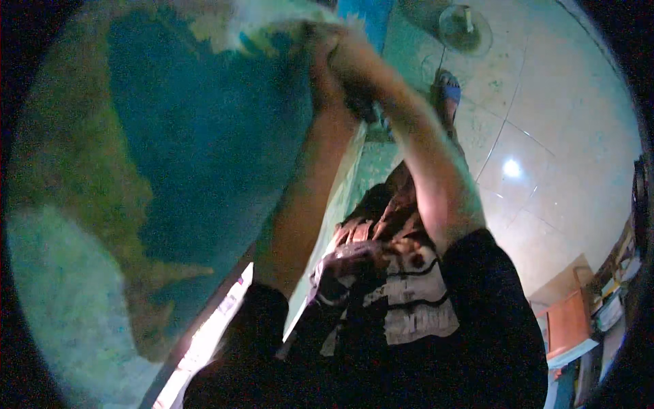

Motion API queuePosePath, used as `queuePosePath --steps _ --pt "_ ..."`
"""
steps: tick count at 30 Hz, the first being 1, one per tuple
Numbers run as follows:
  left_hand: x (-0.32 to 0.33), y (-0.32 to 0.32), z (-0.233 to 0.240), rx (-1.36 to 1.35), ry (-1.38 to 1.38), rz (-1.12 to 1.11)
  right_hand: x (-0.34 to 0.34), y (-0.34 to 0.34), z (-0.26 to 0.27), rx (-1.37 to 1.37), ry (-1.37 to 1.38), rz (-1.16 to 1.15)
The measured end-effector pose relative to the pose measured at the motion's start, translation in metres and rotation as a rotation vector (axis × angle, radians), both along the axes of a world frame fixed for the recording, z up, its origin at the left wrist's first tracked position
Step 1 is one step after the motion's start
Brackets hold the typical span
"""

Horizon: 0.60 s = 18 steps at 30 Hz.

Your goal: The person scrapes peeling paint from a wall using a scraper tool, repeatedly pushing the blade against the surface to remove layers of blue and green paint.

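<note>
At the top of the head view both forearms come together, blurred and dim. My left hand (318, 56) is close against my right hand (352, 51); the fingers overlap, and whether they hold anything cannot be told. A blue surface (363, 18) shows just beyond the hands. Left of the arms stretches a large wall-like surface (204, 128) with a dark teal patch and greenish, patchy edges. Below the arms are a black printed shirt (419, 312) and dark trousers or shorts.
A round, clear-looking container (465, 30) stands on the pale tiled floor (552, 112) at the upper right. A foot in a sandal (449, 92) rests near it. At the lower right are an orange-brown box-like object (567, 324) and a cluttered stack of items (610, 312).
</note>
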<state>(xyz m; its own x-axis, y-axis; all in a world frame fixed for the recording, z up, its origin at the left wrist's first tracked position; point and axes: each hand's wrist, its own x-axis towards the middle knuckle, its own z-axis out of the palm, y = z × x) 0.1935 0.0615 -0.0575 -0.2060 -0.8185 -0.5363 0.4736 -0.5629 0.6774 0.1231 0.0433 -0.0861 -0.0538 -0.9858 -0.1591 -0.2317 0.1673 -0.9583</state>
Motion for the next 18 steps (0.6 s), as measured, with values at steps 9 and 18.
queuePosePath --steps 9,18 --pt "0.012 0.005 0.013 0.057 0.134 0.014 0.038 0.003 -0.028 -0.059 -0.124 -0.261" --pt "-0.007 -0.044 -0.037 0.187 -0.111 -0.139 0.005 -0.035 -0.067 0.094 -0.057 -0.289"
